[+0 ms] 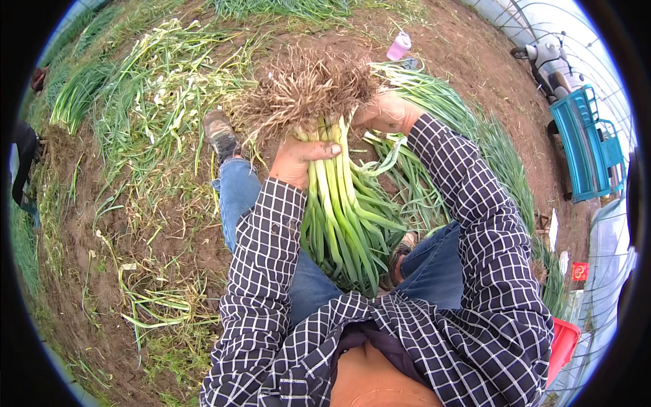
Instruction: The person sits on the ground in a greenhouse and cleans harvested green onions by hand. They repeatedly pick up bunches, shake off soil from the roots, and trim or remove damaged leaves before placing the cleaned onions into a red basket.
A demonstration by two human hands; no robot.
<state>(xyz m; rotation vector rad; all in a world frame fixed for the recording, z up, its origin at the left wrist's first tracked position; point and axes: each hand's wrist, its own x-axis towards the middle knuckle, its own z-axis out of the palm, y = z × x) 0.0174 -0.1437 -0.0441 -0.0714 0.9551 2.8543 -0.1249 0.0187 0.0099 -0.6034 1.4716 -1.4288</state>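
Observation:
A large bunch of green onions (pixel 330 188) hangs between my knees, its brown, soil-covered roots (pixel 310 86) upward and its green leaves spread downward. My left hand (pixel 302 155) grips the pale stalks just under the roots, thumb laid across the front. On the right side of the root mass, my right hand (pixel 389 113) is curled against the bunch; its fingertips are partly hidden by roots and stalks. A few loose onion leaves (pixel 414 175) lie on the soil beyond the bunch, below my right forearm.
Onion trimmings (pixel 168 86) litter the soil at left, near a bundle of green onions (pixel 81 96). A long row of onions (pixel 488 137) curves along the right. Beyond stand a pink bottle (pixel 399 46), a scooter (pixel 554 66), a teal cargo cart (pixel 582 147) and a red plastic container (pixel 562 346).

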